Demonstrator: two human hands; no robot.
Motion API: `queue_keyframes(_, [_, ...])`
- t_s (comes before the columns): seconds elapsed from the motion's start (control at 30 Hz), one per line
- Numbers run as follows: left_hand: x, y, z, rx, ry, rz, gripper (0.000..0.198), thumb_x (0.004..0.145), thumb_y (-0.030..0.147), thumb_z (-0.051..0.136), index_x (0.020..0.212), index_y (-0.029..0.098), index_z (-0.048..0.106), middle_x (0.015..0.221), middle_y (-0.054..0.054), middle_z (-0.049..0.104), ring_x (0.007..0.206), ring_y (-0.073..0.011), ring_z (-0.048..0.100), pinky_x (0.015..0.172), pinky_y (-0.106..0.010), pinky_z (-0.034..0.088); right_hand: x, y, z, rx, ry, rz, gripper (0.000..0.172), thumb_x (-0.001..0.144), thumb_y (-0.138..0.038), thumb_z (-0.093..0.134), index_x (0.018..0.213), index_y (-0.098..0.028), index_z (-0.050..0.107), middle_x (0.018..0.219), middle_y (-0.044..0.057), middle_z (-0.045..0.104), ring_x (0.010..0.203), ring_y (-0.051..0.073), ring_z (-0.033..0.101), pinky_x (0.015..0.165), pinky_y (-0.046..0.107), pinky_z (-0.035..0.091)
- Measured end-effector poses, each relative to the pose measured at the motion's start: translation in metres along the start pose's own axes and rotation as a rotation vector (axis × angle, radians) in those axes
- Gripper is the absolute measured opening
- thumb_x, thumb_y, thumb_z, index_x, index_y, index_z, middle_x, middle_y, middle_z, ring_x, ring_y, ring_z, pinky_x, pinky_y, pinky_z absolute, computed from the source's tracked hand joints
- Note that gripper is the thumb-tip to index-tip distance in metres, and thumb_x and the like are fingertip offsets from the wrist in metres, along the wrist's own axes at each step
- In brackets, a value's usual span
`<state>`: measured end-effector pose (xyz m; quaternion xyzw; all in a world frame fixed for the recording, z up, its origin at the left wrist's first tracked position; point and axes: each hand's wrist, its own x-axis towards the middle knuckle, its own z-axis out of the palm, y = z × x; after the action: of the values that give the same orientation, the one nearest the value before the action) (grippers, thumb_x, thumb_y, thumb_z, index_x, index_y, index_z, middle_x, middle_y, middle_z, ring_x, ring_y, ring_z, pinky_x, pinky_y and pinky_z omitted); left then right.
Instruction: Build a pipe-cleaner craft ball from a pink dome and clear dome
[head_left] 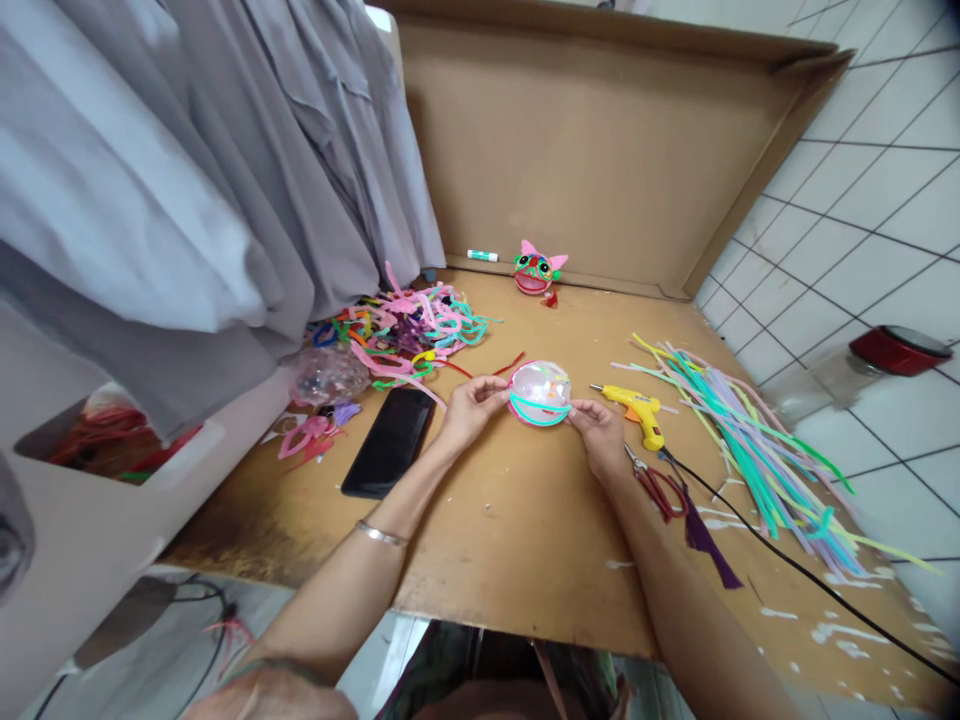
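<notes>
Between my two hands is a clear plastic ball (541,385), with a pink strip along its left edge and a turquoise pipe cleaner curving across its lower front. My left hand (474,408) pinches the ball's left edge with thumb and fingers. At the opposite side, the fingertips of my right hand (596,428) are closed on the right edge, by the end of the turquoise strip. Just right of that hand lies a yellow hot glue gun (636,410), its nozzle pointing left. Red-handled scissors (660,490) rest beside my right wrist.
Loose pipe cleaners (757,440) spread at right, near a purple tassel (709,545) and the glue gun's black cord (795,565). A black phone (390,440) and a tangled pipe-cleaner pile (420,325) lie left. Behind are a decorated animal-face ball (532,268), a glue stick (482,256) and cardboard (577,150).
</notes>
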<state>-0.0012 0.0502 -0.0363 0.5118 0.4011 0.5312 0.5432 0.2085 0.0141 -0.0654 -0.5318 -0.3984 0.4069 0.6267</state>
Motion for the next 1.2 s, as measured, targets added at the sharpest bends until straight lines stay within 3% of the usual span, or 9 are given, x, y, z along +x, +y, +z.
queue_keyframes(0.27, [-0.001,0.000,-0.001,0.017,0.014,-0.004,0.031,0.062,0.037,0.079,0.078,0.013,0.069,0.076,-0.004,0.071,0.067,-0.0144,0.062,0.071,-0.029,0.050,-0.002,0.000,0.000,-0.028,-0.011,-0.026,0.035,0.057,-0.049,0.079,0.074,-0.021,0.068,0.070,0.002,0.070,0.065,0.017,0.062,0.072,0.035,0.051])
queue_keyframes(0.93, [0.003,-0.006,-0.006,-0.032,0.008,-0.059,0.041,0.053,0.045,0.083,0.073,0.014,0.066,0.070,-0.001,0.067,0.065,-0.0119,0.057,0.067,-0.026,0.047,-0.005,-0.016,0.002,-0.081,-0.037,-0.032,0.037,0.055,-0.050,0.080,0.070,-0.020,0.067,0.067,0.001,0.069,0.063,0.015,0.059,0.067,0.031,0.048])
queue_keyframes(1.2, [0.003,-0.007,-0.004,0.044,0.004,0.010,0.030,0.060,0.040,0.078,0.071,0.015,0.064,0.068,0.000,0.066,0.064,-0.0120,0.056,0.067,-0.025,0.045,-0.002,-0.013,-0.002,-0.099,-0.038,-0.062,0.040,0.055,-0.055,0.080,0.070,-0.020,0.066,0.067,0.001,0.068,0.063,0.016,0.059,0.067,0.032,0.050])
